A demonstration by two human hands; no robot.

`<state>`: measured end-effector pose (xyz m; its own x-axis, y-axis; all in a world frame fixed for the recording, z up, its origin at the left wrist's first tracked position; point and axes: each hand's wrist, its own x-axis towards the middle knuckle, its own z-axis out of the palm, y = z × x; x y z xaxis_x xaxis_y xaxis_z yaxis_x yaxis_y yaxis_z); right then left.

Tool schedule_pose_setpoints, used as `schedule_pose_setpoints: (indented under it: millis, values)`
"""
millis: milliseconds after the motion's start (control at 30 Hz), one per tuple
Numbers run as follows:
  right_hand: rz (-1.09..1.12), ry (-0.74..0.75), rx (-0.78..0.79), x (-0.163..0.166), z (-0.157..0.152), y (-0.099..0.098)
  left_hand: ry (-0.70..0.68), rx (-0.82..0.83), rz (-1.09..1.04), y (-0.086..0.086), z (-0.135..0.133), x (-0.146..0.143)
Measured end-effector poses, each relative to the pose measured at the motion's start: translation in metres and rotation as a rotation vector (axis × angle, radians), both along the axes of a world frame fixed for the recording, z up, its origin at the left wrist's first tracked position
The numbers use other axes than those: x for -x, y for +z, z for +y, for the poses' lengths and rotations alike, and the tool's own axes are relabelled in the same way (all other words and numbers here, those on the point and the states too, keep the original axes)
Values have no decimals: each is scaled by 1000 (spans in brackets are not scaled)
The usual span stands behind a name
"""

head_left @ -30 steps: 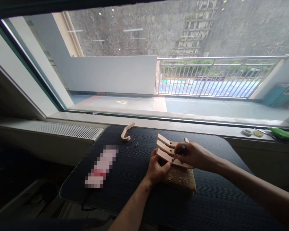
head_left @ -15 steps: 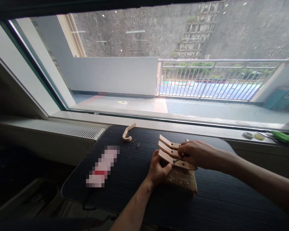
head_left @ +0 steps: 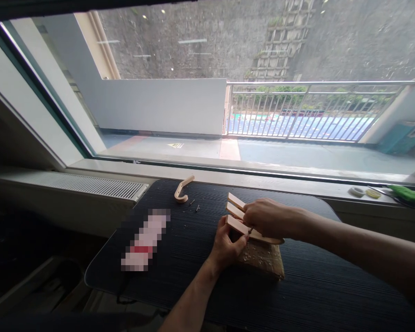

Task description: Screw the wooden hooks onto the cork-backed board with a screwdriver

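Note:
A board (head_left: 264,258) with three wooden hooks (head_left: 235,201) fixed across it lies on the black table (head_left: 193,258). My left hand (head_left: 225,246) is closed on the board's near-left corner, under the nearest hook (head_left: 237,226). My right hand (head_left: 268,217) is curled over that hook, gripping a small dark screwdriver (head_left: 250,230) whose tip points down at it; the handle is mostly hidden in my fist.
A loose wooden hook (head_left: 182,188) and a few small screws (head_left: 194,205) lie at the table's far left. A blurred white and red object (head_left: 144,240) lies on the left. Tape rolls (head_left: 358,191) and a green item (head_left: 408,194) rest on the windowsill.
My right hand has shifted left over the hooks and turned, so less of the screwdriver shows. The left hand stays on the board. The view wobbled slightly.

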<state>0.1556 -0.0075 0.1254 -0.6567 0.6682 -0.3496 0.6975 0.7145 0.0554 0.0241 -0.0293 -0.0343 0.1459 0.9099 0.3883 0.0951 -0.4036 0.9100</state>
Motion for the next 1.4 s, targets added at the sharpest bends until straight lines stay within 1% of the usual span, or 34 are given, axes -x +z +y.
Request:
schedule_pose_setpoints:
  millis: [67,133,267,367,467,533,633,700,833,933,1000,1100,1200,1300,1333,1400]
  values:
    - [-6,-160,20,-1,-1,1,3,-2,8,-1,0,0]
    - [-13,-258,16,-1,-2,1,13,1,11,0,0,0]
    - [-34,-297,8,2,-4,6,34,-17,7,0,-1,-1]
    - [-41,-244,18,4,-5,18,22,-32,9,-1,-1,-1]
    - [-54,-120,7,2,-9,28,7,-33,15,-2,-1,0]
    - [-67,-28,-24,0,-13,29,10,-32,20,-2,-1,0]
    - [-54,58,-74,-1,-15,23,6,-19,28,-1,-1,1]
    - [-41,40,-90,-2,-13,16,4,-13,29,0,-1,1]
    - [-54,-79,-104,-3,-8,8,19,-14,22,0,-1,1]
    - [-76,-178,-119,-5,-7,8,22,-23,26,-1,-1,1]
    - [-97,-214,-126,-3,-7,12,26,-31,24,-1,-1,0]
    - [-145,-174,-95,4,-10,21,20,-33,24,-1,-1,0]
    - [-180,-73,-61,9,-12,27,6,-30,24,0,-1,1]
    - [-119,60,-90,7,-10,22,8,-17,16,1,-2,1]
    - [-91,78,-93,6,-9,18,11,-12,14,1,-2,1]
    - [-59,66,-86,3,-6,12,14,-8,17,1,-1,0]
